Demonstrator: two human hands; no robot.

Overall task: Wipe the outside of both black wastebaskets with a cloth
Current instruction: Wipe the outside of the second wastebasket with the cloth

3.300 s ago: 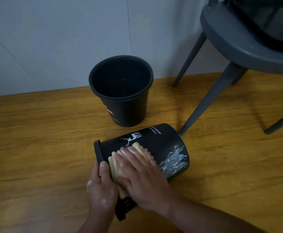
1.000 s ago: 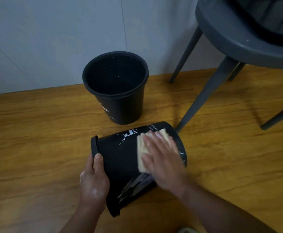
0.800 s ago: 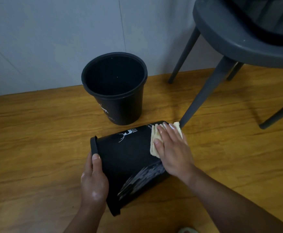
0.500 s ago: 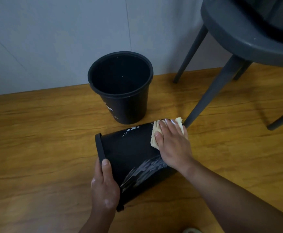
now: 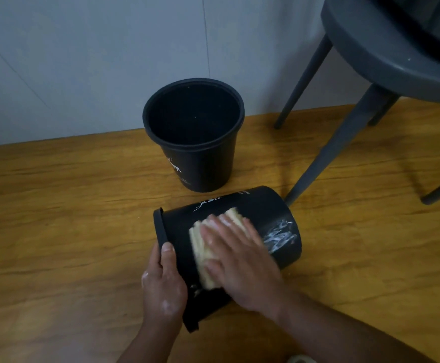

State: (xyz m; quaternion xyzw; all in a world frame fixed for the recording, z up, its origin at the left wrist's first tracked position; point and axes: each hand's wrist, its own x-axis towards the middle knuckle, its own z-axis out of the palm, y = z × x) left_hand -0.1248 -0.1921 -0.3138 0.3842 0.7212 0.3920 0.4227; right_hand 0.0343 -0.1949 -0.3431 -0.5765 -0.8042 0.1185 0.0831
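Note:
One black wastebasket (image 5: 263, 210) lies on its side on the wooden floor, its rim to the left and its base to the right. My left hand (image 5: 162, 286) grips that rim. My right hand (image 5: 242, 263) presses a folded pale yellow cloth (image 5: 203, 247) flat against the upturned side, near the rim end. White foamy streaks (image 5: 281, 235) show on the wall close to the base. The second black wastebasket (image 5: 195, 137) stands upright behind, by the wall, with a white deer print on its side.
A dark grey chair (image 5: 396, 53) stands at the upper right; one leg (image 5: 331, 150) comes down just right of the lying basket's base. A grey wall (image 5: 82, 61) runs along the back. Bare wooden floor (image 5: 56, 231) spreads left and right.
My right hand has slid the cloth from the base end back toward the rim end of the lying basket. White streaks near the base now show. My left hand keeps its hold on the rim.

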